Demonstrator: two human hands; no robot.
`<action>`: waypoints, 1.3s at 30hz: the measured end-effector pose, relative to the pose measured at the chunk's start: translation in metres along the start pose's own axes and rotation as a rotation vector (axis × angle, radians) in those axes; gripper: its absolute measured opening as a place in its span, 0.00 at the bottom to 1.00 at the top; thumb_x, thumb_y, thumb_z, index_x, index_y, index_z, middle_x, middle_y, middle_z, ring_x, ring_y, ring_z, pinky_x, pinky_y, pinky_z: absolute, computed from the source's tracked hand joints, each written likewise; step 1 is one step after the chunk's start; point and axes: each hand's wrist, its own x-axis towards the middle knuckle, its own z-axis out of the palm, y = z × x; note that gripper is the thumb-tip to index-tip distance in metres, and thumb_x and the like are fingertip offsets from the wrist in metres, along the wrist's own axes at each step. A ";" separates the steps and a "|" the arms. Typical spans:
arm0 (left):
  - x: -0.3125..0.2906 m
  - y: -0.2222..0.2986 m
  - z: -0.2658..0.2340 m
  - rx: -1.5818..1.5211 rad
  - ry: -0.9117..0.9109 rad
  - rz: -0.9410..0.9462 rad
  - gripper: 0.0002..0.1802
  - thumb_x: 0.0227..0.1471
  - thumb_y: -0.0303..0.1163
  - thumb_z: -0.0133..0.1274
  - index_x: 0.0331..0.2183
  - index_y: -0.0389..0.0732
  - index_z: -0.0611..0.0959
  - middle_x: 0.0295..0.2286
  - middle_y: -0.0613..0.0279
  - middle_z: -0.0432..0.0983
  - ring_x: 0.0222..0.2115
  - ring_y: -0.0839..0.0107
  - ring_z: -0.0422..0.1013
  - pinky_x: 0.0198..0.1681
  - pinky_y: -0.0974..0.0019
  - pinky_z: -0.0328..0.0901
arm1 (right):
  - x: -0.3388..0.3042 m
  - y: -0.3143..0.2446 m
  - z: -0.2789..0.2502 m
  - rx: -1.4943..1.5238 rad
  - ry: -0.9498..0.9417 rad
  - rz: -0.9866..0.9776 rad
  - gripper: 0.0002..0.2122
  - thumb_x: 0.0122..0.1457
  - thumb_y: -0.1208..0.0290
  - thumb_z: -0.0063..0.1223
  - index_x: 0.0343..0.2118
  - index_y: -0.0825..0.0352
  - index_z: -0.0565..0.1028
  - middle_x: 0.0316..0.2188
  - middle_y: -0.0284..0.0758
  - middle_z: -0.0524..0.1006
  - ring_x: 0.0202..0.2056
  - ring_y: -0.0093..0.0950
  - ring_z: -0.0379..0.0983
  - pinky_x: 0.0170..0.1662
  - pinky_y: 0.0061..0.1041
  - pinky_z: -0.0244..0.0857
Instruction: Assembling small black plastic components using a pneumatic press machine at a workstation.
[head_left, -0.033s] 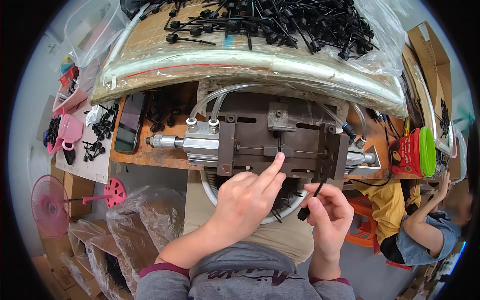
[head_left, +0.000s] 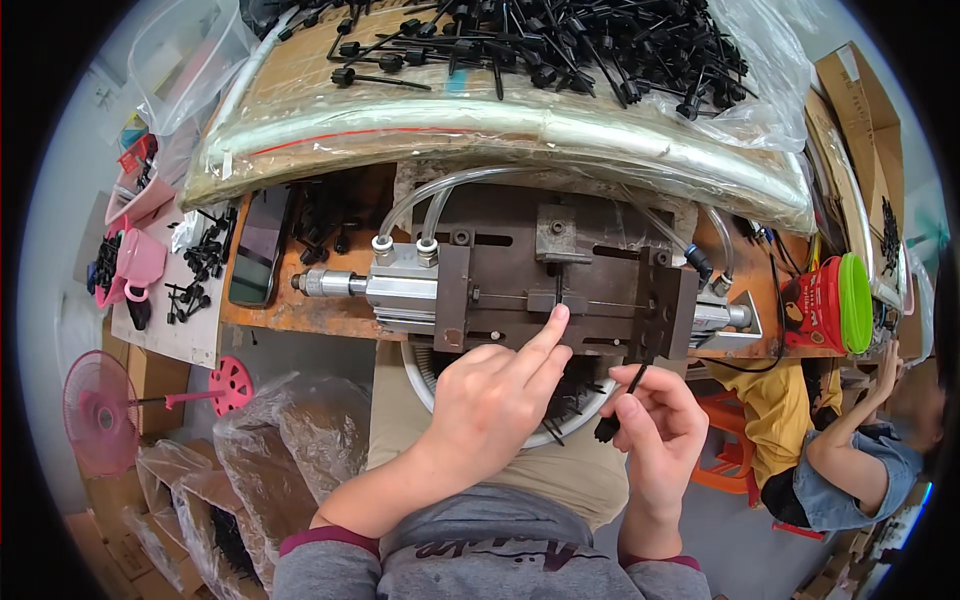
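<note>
My left hand (head_left: 490,405) reaches to the middle of a dark metal fixture (head_left: 610,270). Its index finger is stretched out, the tip touching a thin black rod at a small centre block (head_left: 543,300); the other fingers are loosely bent and hold nothing I can see. To the right, below the fixture's edge, my right hand (head_left: 660,425) pinches a black rod with a knobbed head (head_left: 608,428), head down, between thumb and fingers. Pneumatic cylinders flank the fixture, the left cylinder (head_left: 402,287) and the right cylinder (head_left: 715,318). A white tub (head_left: 424,385) of similar rods sits at my lap, partly hidden by my hands.
Many more black rods (head_left: 560,45) lie on a plastic-wrapped board (head_left: 330,135) behind the fixture. Clear air hoses (head_left: 440,185) arch over it. A phone (head_left: 258,250) lies left, a red-and-green tub (head_left: 825,305) right. A pink fan (head_left: 102,412) stands lower left; another person (head_left: 850,460) sits right.
</note>
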 end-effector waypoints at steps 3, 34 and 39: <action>0.002 0.002 -0.001 -0.001 0.010 -0.005 0.12 0.41 0.28 0.64 0.34 0.40 0.85 0.49 0.59 0.78 0.22 0.69 0.76 0.28 0.69 0.70 | 0.002 0.002 -0.001 0.084 -0.011 0.066 0.05 0.60 0.81 0.54 0.38 0.76 0.77 0.27 0.37 0.80 0.21 0.15 0.72 0.23 0.12 0.63; -0.034 0.022 -0.028 -0.580 0.000 0.319 0.11 0.43 0.25 0.63 0.33 0.33 0.85 0.43 0.50 0.80 0.35 0.67 0.80 0.40 0.66 0.76 | 0.023 0.023 -0.004 0.315 0.040 0.009 0.12 0.68 0.69 0.44 0.33 0.73 0.74 0.22 0.41 0.78 0.14 0.20 0.69 0.19 0.16 0.63; -0.035 0.016 -0.035 -0.580 -0.083 0.250 0.14 0.45 0.25 0.59 0.36 0.29 0.84 0.46 0.47 0.78 0.39 0.64 0.80 0.41 0.67 0.76 | 0.014 0.019 0.002 0.284 -0.083 0.052 0.14 0.70 0.65 0.41 0.36 0.72 0.73 0.24 0.44 0.80 0.15 0.20 0.71 0.20 0.15 0.65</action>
